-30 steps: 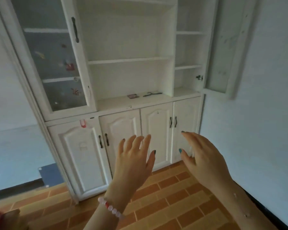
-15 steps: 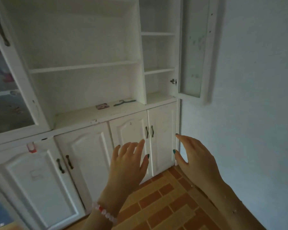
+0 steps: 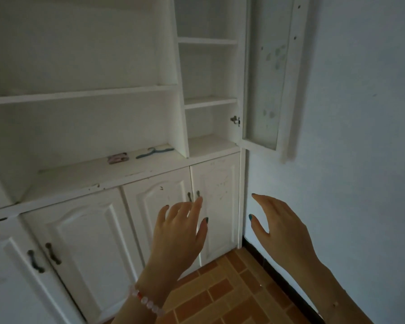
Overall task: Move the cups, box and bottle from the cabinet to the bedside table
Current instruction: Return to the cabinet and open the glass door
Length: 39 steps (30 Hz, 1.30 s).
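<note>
A white cabinet [image 3: 84, 94] with open shelves above and closed lower doors fills the left and middle. No cups, box or bottle show on its shelves. My left hand [image 3: 177, 235] is raised with relaxed fingers in front of the lower doors, its fingertips near the pair of dark handles [image 3: 193, 196]. My right hand [image 3: 278, 226] hovers with spread fingers in front of the blue-white wall, just right of the cabinet's corner. Both hands hold nothing.
A small pink item [image 3: 117, 158] and a blue hanger [image 3: 153, 152] lie on the cabinet's counter shelf. The upper right glass door [image 3: 265, 73] stands swung open toward the wall [image 3: 360, 136]. Brown tiled floor [image 3: 220, 293] lies below.
The view has swung right and closer to the cabinet; the left glass door has left the frame. Both hands stay raised and empty, now before the right lower doors.
</note>
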{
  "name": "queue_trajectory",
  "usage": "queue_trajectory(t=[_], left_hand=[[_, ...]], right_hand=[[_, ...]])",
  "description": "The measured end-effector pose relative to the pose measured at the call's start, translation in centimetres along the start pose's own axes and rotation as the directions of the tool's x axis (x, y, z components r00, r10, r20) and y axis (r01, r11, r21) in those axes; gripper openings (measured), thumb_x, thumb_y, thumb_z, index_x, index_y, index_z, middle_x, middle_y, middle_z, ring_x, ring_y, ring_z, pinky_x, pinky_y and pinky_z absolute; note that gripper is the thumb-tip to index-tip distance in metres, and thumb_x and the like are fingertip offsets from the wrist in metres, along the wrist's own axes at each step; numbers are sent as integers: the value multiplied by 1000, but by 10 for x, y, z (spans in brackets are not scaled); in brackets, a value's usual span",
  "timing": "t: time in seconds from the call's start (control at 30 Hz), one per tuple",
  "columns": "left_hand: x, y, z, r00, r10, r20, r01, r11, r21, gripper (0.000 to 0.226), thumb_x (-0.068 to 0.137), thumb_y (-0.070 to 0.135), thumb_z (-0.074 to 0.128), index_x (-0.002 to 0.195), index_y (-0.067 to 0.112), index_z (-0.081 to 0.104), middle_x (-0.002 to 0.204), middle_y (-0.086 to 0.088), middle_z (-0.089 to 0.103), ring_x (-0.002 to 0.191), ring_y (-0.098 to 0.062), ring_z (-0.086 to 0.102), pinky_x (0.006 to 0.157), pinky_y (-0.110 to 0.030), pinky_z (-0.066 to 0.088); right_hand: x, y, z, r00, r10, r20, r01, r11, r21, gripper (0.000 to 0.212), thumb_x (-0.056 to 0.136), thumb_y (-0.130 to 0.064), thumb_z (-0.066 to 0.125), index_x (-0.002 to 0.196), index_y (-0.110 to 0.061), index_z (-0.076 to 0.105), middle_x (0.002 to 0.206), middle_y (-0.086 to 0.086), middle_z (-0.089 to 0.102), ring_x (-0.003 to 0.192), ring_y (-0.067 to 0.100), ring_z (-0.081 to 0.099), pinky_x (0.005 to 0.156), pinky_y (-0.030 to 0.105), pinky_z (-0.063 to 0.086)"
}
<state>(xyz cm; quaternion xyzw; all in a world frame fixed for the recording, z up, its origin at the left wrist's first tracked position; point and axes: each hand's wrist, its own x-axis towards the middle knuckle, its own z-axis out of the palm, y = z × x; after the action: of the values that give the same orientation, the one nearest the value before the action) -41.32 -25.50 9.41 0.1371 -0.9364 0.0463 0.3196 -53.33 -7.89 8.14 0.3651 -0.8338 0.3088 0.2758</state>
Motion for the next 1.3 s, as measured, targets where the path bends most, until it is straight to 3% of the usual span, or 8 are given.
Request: queue_trajectory(t=[0.17, 0.3, 0.47, 0.63, 0.8, 1.07, 1.2, 1.3], left_hand=[[49, -3, 47, 1000, 15, -11, -15, 1000, -19, 46, 79, 31, 68, 120, 11, 60, 103, -7, 70, 93, -25, 68, 81, -49, 54], [102, -8, 90, 997, 35, -72, -37, 999, -26, 42, 85, 35, 53, 119, 11, 60, 102, -6, 70, 93, -24, 68, 83, -48, 53], [176, -24, 143, 997, 44, -70, -49, 996, -75, 49, 87, 39, 35, 120, 11, 60, 104, -6, 70, 94, -24, 67, 83, -47, 54], [243, -47, 188, 996, 53, -74, -60, 994, -95, 49, 88, 39, 35, 120, 12, 59, 104, -4, 69, 94, -22, 67, 84, -48, 53], [294, -61, 218, 997, 53, -51, -58, 992, -109, 49, 87, 39, 35, 120, 12, 60, 104, -4, 69, 93, -23, 67, 83, -48, 53], [369, -53, 245, 989, 116, -92, -127, 984, -124, 48, 87, 38, 35, 116, 11, 62, 100, -5, 69, 89, -24, 67, 80, -48, 54], [414, -33, 251, 978, 144, -151, -165, 977, -136, 47, 86, 37, 36, 116, 11, 61, 100, -5, 69, 88, -25, 67, 82, -47, 53], [445, -13, 254, 970, 169, -176, -195, 971, -137, 47, 86, 36, 37, 116, 11, 62, 99, -5, 69, 88, -26, 66, 81, -46, 53]], right_hand=[[32, 42, 32, 999, 36, 31, -35, 999, -5, 59, 84, -56, 34, 122, -17, 58, 117, 4, 64, 103, 24, 63, 81, 41, 54], [75, 74, 62, 999, 49, 3, -49, 998, -29, 49, 81, -43, 49, 119, -14, 60, 113, 6, 66, 98, 25, 65, 78, 41, 54], [141, 105, 104, 999, 8, -43, -11, 997, -76, 44, 79, -37, 55, 113, -10, 63, 105, 7, 69, 91, 24, 67, 75, 36, 53], [209, 134, 143, 998, -19, -65, 12, 994, -105, 42, 79, -33, 57, 114, -10, 61, 105, 5, 68, 92, 21, 66, 77, 27, 48], [254, 154, 177, 996, -35, -78, 26, 994, -110, 42, 79, -31, 57, 114, -9, 61, 105, 6, 68, 92, 23, 66, 76, 33, 53], [317, 196, 187, 991, -36, -130, 11, 982, -187, 45, 84, -38, 45, 115, -9, 60, 106, 4, 67, 94, 22, 64, 78, 29, 50], [361, 232, 170, 977, -55, -208, 16, 982, -186, 44, 84, -28, 55, 123, -7, 55, 118, 9, 61, 108, 25, 57, 87, 33, 48], [395, 266, 155, 972, -10, -236, -28, 987, -157, 54, 87, -21, 61, 136, -10, 41, 139, 12, 43, 128, 27, 39, 102, 38, 37]])
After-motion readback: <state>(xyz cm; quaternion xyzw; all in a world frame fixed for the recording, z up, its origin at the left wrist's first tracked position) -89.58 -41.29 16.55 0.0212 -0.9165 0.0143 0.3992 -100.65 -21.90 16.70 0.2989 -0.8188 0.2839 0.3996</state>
